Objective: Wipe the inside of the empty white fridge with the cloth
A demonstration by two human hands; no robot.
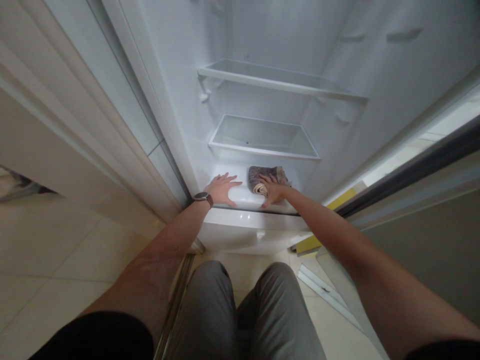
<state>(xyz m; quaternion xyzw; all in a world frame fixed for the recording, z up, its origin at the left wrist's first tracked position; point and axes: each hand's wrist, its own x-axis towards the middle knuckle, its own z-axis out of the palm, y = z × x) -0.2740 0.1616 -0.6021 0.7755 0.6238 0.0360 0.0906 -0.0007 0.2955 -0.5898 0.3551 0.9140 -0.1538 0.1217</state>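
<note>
A folded cloth, brownish and patterned with a pale rolled edge, lies on the white floor of a fridge. My right hand rests over its front right part. The fingers are spread across the top, and the thumb points down in front of it. To the left of the cloth, my left hand is held low at the fridge floor, fingers apart and nothing in them. Whether its palm presses on the surface I cannot tell. A dark watch is on the left wrist.
Above the hands are a lower glass shelf and an upper glass shelf. An open door stands at the right. A removed-looking clear panel with a white edge lies on the tiled floor, near a yellow object.
</note>
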